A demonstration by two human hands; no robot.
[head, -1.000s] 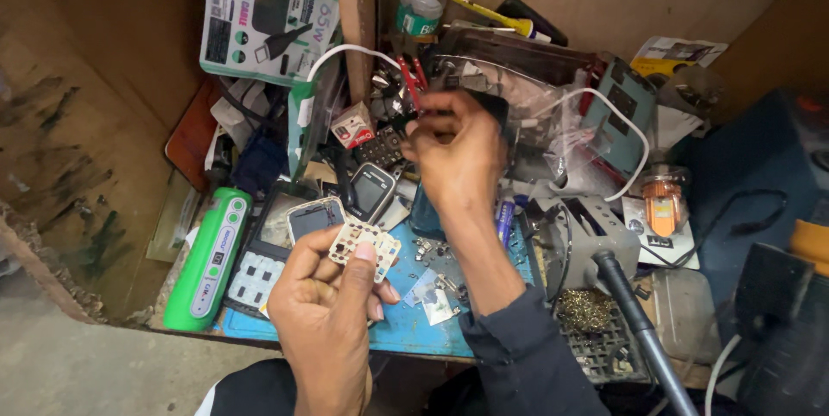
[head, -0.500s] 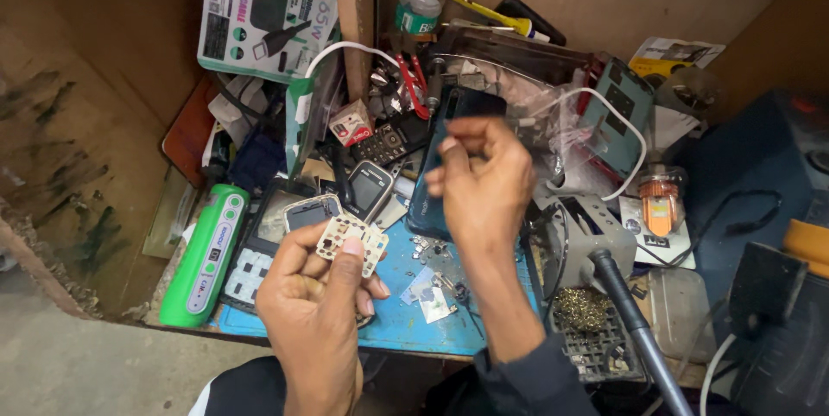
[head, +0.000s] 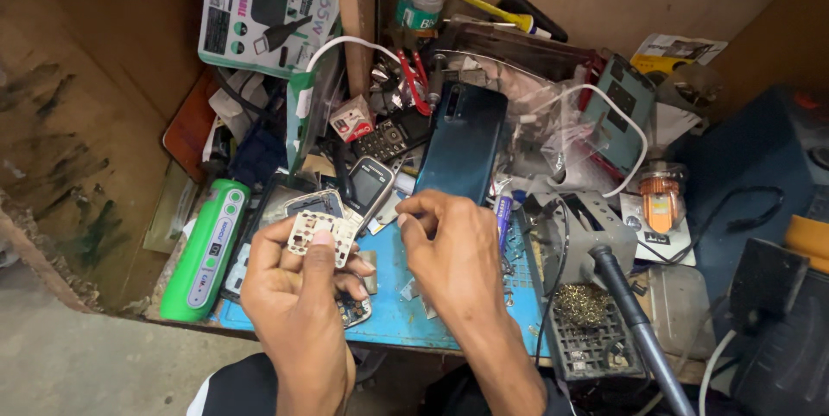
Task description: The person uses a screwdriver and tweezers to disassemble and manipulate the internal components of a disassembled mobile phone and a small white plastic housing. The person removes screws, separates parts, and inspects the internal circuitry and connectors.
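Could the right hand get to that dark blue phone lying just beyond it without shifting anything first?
Probably yes. The right hand sits just in front of the dark blue phone, whose back lies bare on top of the clutter with nothing over it. The fingertips are pinched together, though whether they hold anything is too small to tell.

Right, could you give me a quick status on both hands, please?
Left hand pinching a small keypad board. Right hand fingers curled, contents unclear. Dark phone just beyond.
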